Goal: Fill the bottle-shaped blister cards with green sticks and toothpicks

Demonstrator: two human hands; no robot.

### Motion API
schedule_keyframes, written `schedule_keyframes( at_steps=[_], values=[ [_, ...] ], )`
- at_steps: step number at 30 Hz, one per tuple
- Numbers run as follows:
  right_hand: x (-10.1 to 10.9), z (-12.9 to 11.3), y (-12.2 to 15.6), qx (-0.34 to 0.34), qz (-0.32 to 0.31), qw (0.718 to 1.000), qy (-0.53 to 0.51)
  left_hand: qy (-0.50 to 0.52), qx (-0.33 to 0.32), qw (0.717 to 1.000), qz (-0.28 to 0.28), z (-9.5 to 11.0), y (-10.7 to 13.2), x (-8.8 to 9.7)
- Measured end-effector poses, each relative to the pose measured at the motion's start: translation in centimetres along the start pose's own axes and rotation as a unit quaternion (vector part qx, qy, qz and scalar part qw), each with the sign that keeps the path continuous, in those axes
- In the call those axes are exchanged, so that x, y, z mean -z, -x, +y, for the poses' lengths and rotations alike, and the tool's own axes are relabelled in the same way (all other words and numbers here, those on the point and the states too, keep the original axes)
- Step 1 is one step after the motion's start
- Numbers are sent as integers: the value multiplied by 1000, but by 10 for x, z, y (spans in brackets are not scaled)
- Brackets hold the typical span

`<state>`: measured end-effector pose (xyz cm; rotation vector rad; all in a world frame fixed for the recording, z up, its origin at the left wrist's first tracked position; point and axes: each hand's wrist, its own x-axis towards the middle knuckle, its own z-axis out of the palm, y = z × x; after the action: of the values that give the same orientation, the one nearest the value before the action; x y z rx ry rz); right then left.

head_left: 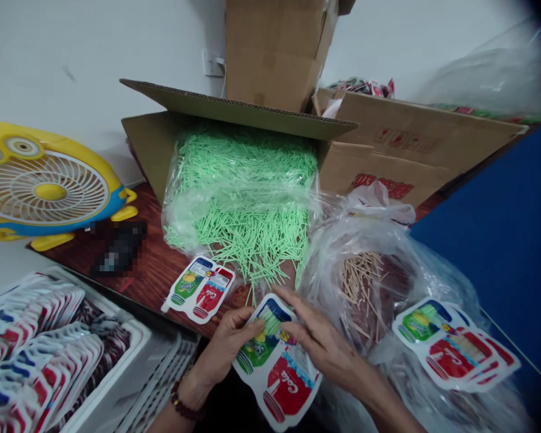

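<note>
Between my two hands is a bottle-shaped packet (291, 385) printed with a green Sprite bottle and a red Cola bottle. Pale green sticks show in the window of its green half. My left hand (232, 346) is closed on the left edge, thumb on the front near that window. My right hand (318, 337) grips the upper right side, thumb also on the front. Just beyond lies a pile of thin green sticks (252, 234), spilling from a plastic-lined open carton. A similar packet (201, 288) lies flat on the table to the left.
To the right, a clear plastic bag (324, 264) holds tan sticks (363, 279), with several stacked packets (455, 346) on plastic. A white basket (137, 340) full of packets stands at lower left. Behind are a yellow fan (49, 192), a blurred dark object (119, 249) and cardboard boxes (275, 54).
</note>
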<state>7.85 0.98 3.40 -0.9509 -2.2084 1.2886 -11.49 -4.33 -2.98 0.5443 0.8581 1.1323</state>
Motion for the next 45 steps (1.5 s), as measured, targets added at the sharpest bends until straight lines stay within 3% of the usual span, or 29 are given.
schedule_keyframes(
  at_steps=[3, 11, 17, 21, 26, 30, 34, 38, 41, 45],
  values=[
    [3, 2, 0, 36, 57, 998, -9, 2, -8, 1000, 5, 2, -2, 0],
    [8, -2, -6, 72, 40, 996, -29, -73, -28, 997, -10, 6, -5, -4],
    [14, -3, -16, 52, -32, 997, -46, -85, -36, 996, 1, 6, -5, -3],
    [14, -5, -16, 37, 16, 998, -43, -79, -23, 997, 4, 9, -4, -4],
    [12, -2, -15, -15, -33, 998, -54, -93, -19, 995, -7, 12, -3, -10],
    [12, 4, -15, 2, 8, 996, -85, -99, -9, 995, -12, 11, -2, -12],
    [12, 6, -16, -4, -41, 994, -98, -102, -15, 995, -7, 10, -4, -13],
    [20, 3, -16, 21, 1, 999, -50, -90, -21, 996, 13, 8, -6, -14],
    [24, 6, -17, 11, -10, 1000, -12, -110, -32, 993, 26, 6, -7, -16],
    [21, 14, -19, -21, -6, 998, -59, -78, -10, 997, 15, 8, -5, -17]
  ],
)
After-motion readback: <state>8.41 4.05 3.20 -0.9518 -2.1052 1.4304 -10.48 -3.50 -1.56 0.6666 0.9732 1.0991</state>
